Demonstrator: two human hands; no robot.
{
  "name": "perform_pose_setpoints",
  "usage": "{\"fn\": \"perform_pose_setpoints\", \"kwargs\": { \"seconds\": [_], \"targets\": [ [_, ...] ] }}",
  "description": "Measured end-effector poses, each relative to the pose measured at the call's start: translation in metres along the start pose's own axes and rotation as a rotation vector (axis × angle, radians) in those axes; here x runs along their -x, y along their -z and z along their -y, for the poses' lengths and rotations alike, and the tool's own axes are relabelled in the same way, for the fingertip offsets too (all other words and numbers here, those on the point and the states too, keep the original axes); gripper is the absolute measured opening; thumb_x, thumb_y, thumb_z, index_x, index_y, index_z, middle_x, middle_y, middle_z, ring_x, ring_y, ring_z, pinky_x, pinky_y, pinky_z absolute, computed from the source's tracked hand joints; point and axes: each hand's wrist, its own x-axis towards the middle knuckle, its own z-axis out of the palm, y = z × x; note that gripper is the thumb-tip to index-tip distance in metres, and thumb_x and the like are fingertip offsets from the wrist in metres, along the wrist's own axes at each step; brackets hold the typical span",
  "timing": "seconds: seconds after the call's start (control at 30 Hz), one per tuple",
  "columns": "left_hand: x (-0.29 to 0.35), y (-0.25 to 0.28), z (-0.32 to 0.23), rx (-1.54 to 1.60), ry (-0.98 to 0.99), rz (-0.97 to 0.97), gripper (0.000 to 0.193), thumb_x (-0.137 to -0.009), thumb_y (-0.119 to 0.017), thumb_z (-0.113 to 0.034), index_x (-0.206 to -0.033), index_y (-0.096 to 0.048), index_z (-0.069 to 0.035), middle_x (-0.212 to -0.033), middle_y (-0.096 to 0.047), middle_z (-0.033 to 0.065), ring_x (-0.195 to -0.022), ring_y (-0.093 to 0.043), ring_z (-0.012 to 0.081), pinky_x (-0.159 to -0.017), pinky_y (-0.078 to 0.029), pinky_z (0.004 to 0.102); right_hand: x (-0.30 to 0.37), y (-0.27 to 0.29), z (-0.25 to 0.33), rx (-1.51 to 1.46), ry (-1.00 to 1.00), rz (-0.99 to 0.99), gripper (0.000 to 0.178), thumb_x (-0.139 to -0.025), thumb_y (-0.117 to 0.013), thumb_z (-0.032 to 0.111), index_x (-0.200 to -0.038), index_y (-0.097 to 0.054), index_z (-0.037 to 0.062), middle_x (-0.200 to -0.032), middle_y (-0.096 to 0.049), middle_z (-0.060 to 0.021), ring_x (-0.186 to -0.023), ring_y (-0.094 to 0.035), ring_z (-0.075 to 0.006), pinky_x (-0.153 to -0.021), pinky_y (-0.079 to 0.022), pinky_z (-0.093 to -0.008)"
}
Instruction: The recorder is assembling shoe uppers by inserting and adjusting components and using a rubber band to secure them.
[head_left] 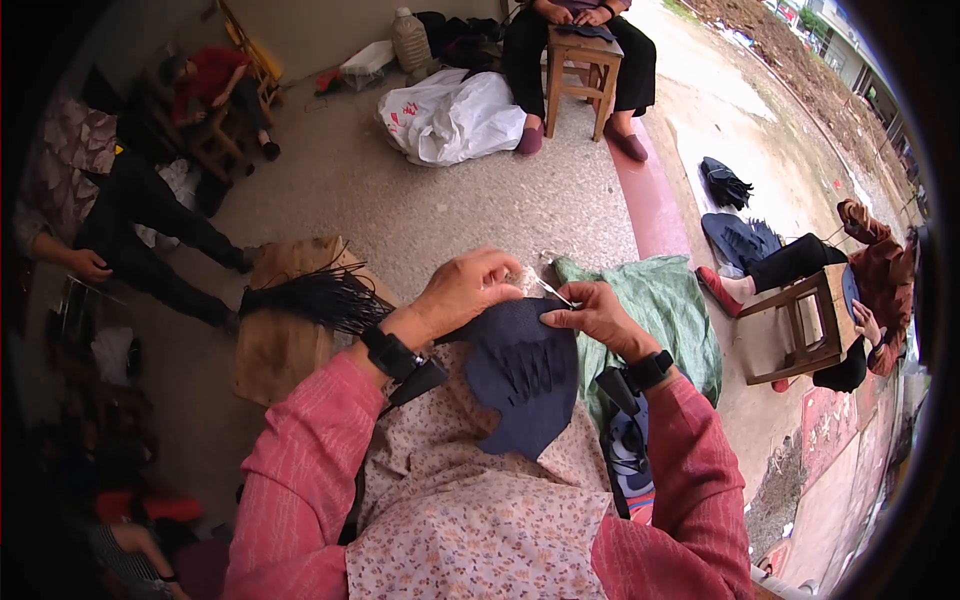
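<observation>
Clearly, the blue piece (505, 375) is the thing in hand: it hangs over the apron (470, 545), its upper edge up between the two hands. The right hand (600, 318) has its thumb and fingers pinched together on that edge, and a thin shiny tool (555, 293) juts out just beside them. The left hand (465, 290) has its fingers curled close together near the edge; whether they grip anything, I cannot tell.

The likeliest trouble is a slip of the tool — its tip points toward the left hand, so a sudden push might prick a finger or nick the piece. The row of slits in the piece looks like a weak spot, and a hard tug there could tear it. Nothing seems to support its lower end but the lap, so a loose pinch could let it slide. The dark strips (320, 297) on the table (280, 365) could tangle if pulled carelessly.

As for writing, red marks show on the white sack (460, 125); no brand or label can be made out on the black wristbands (383, 352).
</observation>
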Motion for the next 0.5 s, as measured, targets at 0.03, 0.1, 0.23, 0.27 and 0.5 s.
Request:
{"fn": "perform_pose_setpoints", "kwargs": {
  "seconds": [0.03, 0.1, 0.23, 0.27, 0.5],
  "targets": [
    [0.005, 0.004, 0.003, -0.207, -0.215, -0.257, 0.031, -0.083, -0.074, -0.019, -0.11, -0.063, -0.008, -0.1, -0.062, 0.0071, -0.089, -0.062, 0.0193, -0.075, -0.05, 0.0304, 0.002, 0.001, -0.002, -0.002, 0.003, 0.0, 0.024, -0.082, -0.079, 0.02, -0.092, -0.067, 0.0024, -0.08, -0.062, 0.0031, -0.07, -0.053, -0.0053, -0.062, -0.041, -0.0222],
    [0.02, 0.02, 0.003, -0.155, -0.126, -0.443, 0.032, -0.085, -0.073, -0.017, -0.114, -0.062, -0.008, -0.102, -0.062, 0.0077, -0.094, -0.062, 0.0207, -0.077, -0.051, 0.0309, 0.01, -0.001, -0.004, -0.043, -0.037, -0.214, 0.021, -0.085, -0.077, 0.022, -0.087, -0.067, 0.0037, -0.077, -0.061, 0.0043, -0.069, -0.053, -0.0055, -0.06, -0.039, -0.021],
    [0.046, 0.039, -0.015, -0.062, -0.004, -0.545, 0.033, -0.086, -0.072, -0.015, -0.115, -0.061, -0.007, -0.105, -0.062, 0.0081, -0.096, -0.061, 0.0223, -0.079, -0.05, 0.0322, 0.036, -0.005, 0.01, -0.417, -0.259, -0.3, 0.022, -0.092, -0.07, 0.027, -0.084, -0.057, 0.0102, -0.065, -0.047, 0.0076, -0.048, -0.036, -0.0013, -0.042, -0.024, -0.02],
    [0.05, 0.041, -0.019, -0.064, 0.011, -0.538, 0.033, -0.086, -0.072, -0.015, -0.117, -0.061, -0.006, -0.107, -0.061, 0.0075, -0.097, -0.06, 0.0195, -0.079, -0.049, 0.0305, 0.042, -0.011, 0.017, -0.476, -0.276, -0.287, 0.024, -0.094, -0.067, 0.029, -0.085, -0.052, 0.0126, -0.062, -0.04, 0.0081, -0.043, -0.028, -0.0001, -0.038, -0.016, -0.0211],
    [0.077, 0.01, -0.04, -0.319, -0.197, -0.341, 0.035, -0.083, -0.069, -0.004, -0.116, -0.06, -0.003, -0.115, -0.059, 0.0145, -0.107, -0.057, 0.0333, -0.094, -0.045, 0.0392, 0.088, -0.055, 0.019, -0.72, -0.508, 0.032, 0.026, -0.098, -0.062, 0.02, -0.076, -0.058, 0.0093, -0.058, -0.043, 0.0074, -0.041, -0.027, -0.0025, -0.039, -0.017, -0.0224]
  ]
}}
